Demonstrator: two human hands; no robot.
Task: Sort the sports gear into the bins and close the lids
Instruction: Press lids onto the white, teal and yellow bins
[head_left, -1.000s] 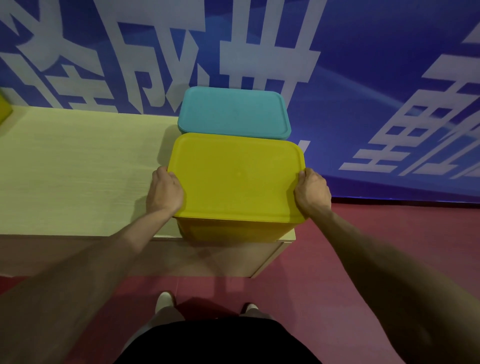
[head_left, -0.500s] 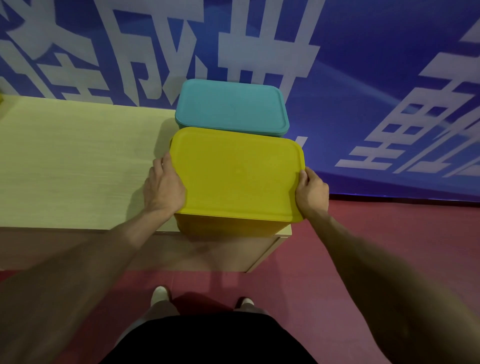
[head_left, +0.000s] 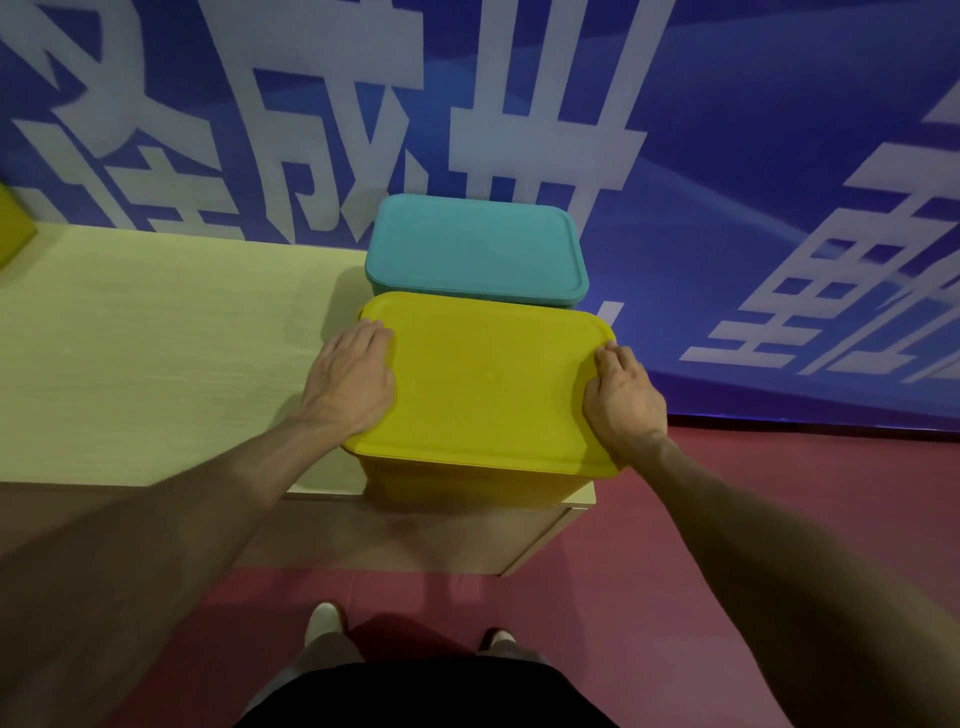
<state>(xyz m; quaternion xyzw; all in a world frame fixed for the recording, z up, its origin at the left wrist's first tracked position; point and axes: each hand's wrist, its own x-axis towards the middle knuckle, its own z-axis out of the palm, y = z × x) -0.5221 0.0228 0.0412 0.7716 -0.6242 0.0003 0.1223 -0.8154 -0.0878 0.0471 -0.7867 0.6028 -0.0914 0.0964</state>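
Left hand (head_left: 353, 384) flat on yellow lid (head_left: 483, 384), right hand (head_left: 626, 402) curled over its rim — teal bin (head_left: 475, 249) behind.

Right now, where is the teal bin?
In the head view, the teal bin, lid on, stands at the far right end of the table, against the blue banner and directly behind the yellow bin.

Dim, warm-tinted light; soft shadows left of bins; wide-angle edge distortion; forearms blurred, underexposed.
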